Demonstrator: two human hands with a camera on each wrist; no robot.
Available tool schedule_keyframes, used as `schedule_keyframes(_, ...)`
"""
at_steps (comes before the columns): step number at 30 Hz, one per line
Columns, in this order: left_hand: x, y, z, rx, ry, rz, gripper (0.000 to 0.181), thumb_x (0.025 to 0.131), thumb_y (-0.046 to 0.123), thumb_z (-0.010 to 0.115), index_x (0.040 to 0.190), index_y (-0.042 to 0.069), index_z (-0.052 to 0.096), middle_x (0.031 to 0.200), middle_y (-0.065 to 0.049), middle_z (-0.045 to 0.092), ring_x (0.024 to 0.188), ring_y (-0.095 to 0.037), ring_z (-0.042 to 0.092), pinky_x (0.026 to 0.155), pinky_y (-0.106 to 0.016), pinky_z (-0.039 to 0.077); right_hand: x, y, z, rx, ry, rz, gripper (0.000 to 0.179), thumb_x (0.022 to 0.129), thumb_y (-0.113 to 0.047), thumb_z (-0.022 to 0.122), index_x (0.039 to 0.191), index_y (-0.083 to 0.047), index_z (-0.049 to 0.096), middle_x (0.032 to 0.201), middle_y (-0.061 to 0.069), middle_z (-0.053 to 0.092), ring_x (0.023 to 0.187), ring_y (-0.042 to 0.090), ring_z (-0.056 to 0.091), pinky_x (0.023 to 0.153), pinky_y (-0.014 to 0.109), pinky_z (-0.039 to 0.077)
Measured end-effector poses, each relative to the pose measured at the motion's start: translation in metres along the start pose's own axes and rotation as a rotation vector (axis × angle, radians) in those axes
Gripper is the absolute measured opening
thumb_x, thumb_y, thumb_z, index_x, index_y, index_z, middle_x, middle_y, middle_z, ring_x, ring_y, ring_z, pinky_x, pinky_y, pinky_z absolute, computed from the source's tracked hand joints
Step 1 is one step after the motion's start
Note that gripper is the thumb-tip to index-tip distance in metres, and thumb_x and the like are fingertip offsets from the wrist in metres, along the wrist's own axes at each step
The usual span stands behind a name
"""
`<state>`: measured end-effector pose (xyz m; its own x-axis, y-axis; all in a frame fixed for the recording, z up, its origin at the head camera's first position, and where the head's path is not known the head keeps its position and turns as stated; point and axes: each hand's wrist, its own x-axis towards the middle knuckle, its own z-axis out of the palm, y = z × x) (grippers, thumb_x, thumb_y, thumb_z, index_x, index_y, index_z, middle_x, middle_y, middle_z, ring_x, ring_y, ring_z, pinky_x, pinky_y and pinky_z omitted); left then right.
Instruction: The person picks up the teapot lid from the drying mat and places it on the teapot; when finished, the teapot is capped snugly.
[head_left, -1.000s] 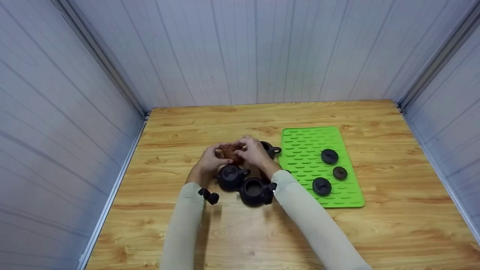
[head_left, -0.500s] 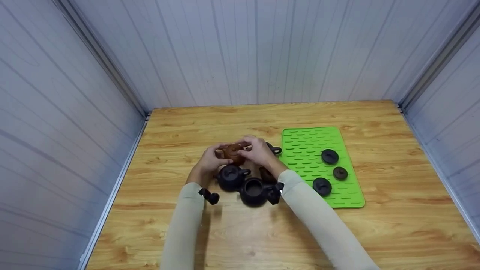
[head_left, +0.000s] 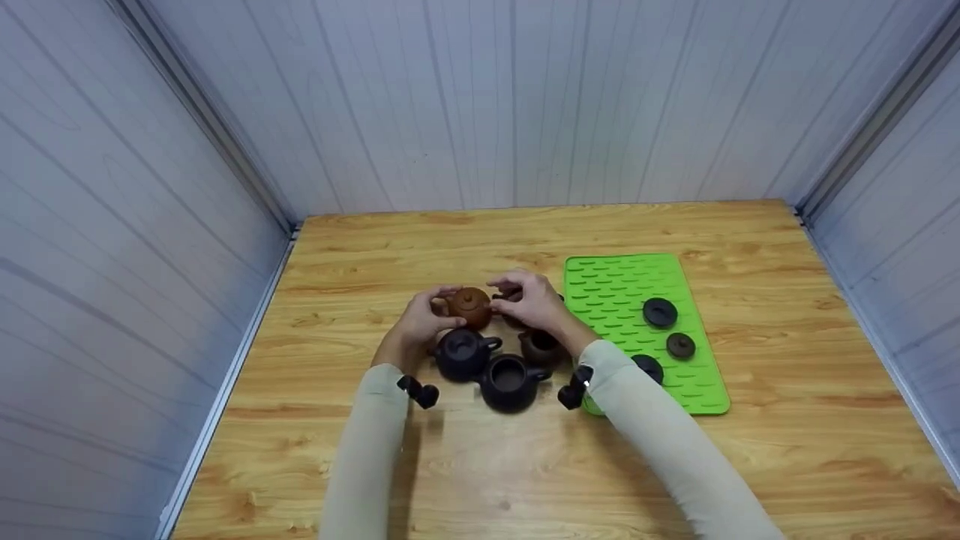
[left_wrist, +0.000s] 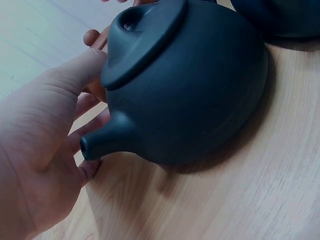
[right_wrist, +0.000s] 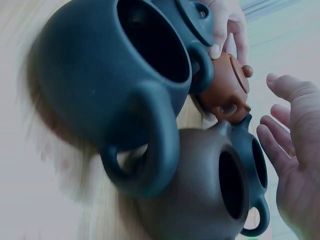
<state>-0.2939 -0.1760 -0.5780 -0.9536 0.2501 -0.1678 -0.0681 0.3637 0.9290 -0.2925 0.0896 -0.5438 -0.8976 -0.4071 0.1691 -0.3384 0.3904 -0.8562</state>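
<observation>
White panels, faintly lined, form the walls on three sides of a wood-grain tabletop. On its right lies a bright green mat with raised dashes. Two pale sleeves reach in from the near edge. The person's right hand is spread with fingers apart and grips nothing; the right wrist view shows space between it and the pots. The left hand holds the reddish-brown teapot between thumb and fingers. Nearest the person stands a black open teapot, its handle to the right. A black lidded teapot sits just beyond and left of it, spout towards the left palm. Right of these is a dark brown open teapot. Upright beyond the lidded pot, with its lid on, is the reddish-brown teapot; a dark open teapot stands beside it, partly covered by the right hand in the head view. Small black devices sit at both wrists. On the mat lie two black lids, one partly behind the right sleeve, and a smaller brown lid.
</observation>
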Motion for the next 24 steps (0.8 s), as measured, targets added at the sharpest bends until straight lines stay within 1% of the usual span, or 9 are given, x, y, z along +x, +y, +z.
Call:
schedule_keyframes(2,0.001,0.001,0.001,0.004,-0.003,-0.001,0.066,0.098,-0.001,0.084,0.16,0.008,0.062,0.156,-0.021,0.062,0.127,-0.028,0.066,0.103,-0.03,0.053,-0.002,0.002,-0.004,-0.005,0.011,-0.008,0.039,0.1,-0.007,0.085,0.137,0.001,0.077,0.138,0.028,0.075,0.123,0.044,0.077,0.107,0.053,0.065)
schedule_keyframes(4,0.001,0.003,0.002,0.022,-0.008,0.004,0.065,0.099,0.0,0.084,0.16,0.008,0.062,0.156,-0.021,0.062,0.129,-0.029,0.065,0.106,-0.032,0.052,-0.005,0.005,-0.009,-0.009,0.025,-0.006,0.039,0.099,-0.007,0.086,0.136,0.0,0.078,0.138,0.026,0.076,0.124,0.044,0.077,0.109,0.054,0.064)
schedule_keyframes(7,0.0,0.007,0.003,0.046,-0.015,0.014,0.065,0.099,0.001,0.084,0.159,0.007,0.062,0.158,-0.021,0.062,0.133,-0.032,0.063,0.115,-0.04,0.051,-0.01,0.009,-0.016,-0.011,0.043,0.001,0.039,0.098,-0.007,0.087,0.136,0.0,0.078,0.14,0.023,0.077,0.127,0.043,0.075,0.114,0.055,0.061)
schedule_keyframes(10,0.0,0.008,0.003,0.068,-0.016,0.033,0.063,0.1,0.001,0.083,0.159,0.005,0.061,0.159,-0.023,0.062,0.135,-0.035,0.062,0.119,-0.047,0.049,-0.014,0.011,-0.024,0.004,0.054,0.017,0.04,0.099,-0.007,0.086,0.136,0.001,0.077,0.138,0.025,0.076,0.127,0.043,0.074,0.112,0.056,0.061)
schedule_keyframes(13,0.0,0.008,0.003,0.09,-0.014,0.047,0.064,0.1,0.001,0.083,0.159,0.004,0.061,0.158,-0.024,0.062,0.134,-0.036,0.062,0.117,-0.046,0.05,-0.017,0.013,-0.033,0.024,0.06,0.029,0.039,0.1,-0.007,0.085,0.136,0.003,0.076,0.133,0.027,0.076,0.122,0.044,0.075,0.105,0.053,0.065)
schedule_keyframes(16,0.0,0.008,0.003,0.119,-0.016,0.06,0.064,0.1,0.004,0.084,0.16,0.004,0.06,0.158,-0.024,0.061,0.133,-0.037,0.063,0.116,-0.047,0.051,-0.02,0.016,-0.04,0.026,0.071,0.033,0.039,0.099,-0.006,0.086,0.136,0.004,0.076,0.133,0.026,0.077,0.122,0.044,0.075,0.102,0.051,0.067)
schedule_keyframes(21,-0.001,0.01,0.004,0.12,-0.021,0.071,0.072,0.1,0.013,0.087,0.164,0.004,0.056,0.164,-0.023,0.058,0.141,-0.042,0.063,0.118,-0.053,0.054,-0.027,0.027,-0.051,0.026,0.087,0.034,0.039,0.099,-0.006,0.086,0.135,0.004,0.076,0.136,0.027,0.076,0.123,0.046,0.076,0.1,0.045,0.068)
schedule_keyframes(24,-0.001,0.015,0.007,0.126,-0.018,0.071,0.078,0.099,0.019,0.089,0.166,0.006,0.053,0.167,-0.023,0.053,0.145,-0.043,0.061,0.119,-0.056,0.054,-0.032,0.033,-0.058,0.015,0.101,0.04,0.038,0.099,-0.006,0.086,0.135,0.004,0.076,0.136,0.026,0.076,0.123,0.046,0.075,0.099,0.042,0.067)
